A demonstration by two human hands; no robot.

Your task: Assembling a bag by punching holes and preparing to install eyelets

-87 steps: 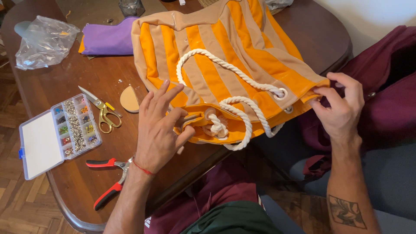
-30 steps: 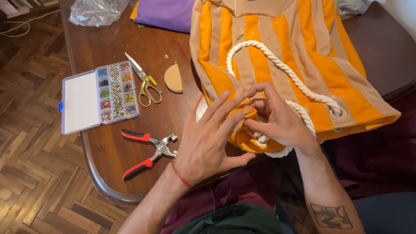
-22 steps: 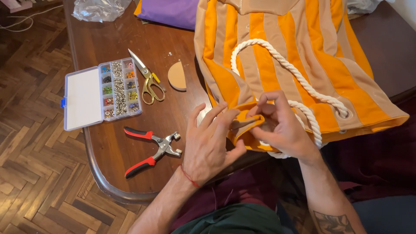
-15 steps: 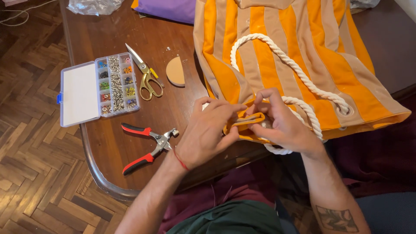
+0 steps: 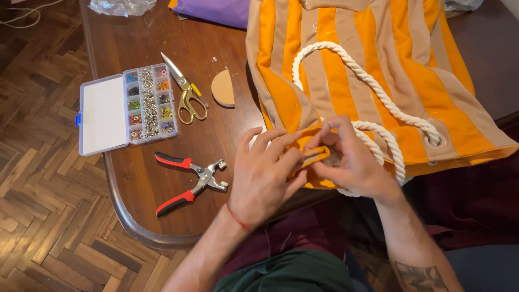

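An orange and beige striped fabric bag (image 5: 378,70) lies on the dark wooden table (image 5: 140,205), with a thick white rope handle (image 5: 346,70) across it. At the bag's near edge, my left hand (image 5: 265,178) and my right hand (image 5: 348,162) meet. Both pinch a folded orange strip of the bag's rim (image 5: 313,157) between thumbs and fingers. A thin red cord circles my left wrist.
Red-handled pliers (image 5: 186,181) lie left of my hands. Farther left sits an open clear box of small metal parts (image 5: 127,108), then gold-handled scissors (image 5: 184,89) and a round wooden disc (image 5: 223,88). Purple cloth (image 5: 216,11) and a plastic bag (image 5: 121,5) lie at the far edge.
My right hand left the bag's right corner and came to the near edge beside the left. Both hands closed on the orange rim fold. The view shifted left.
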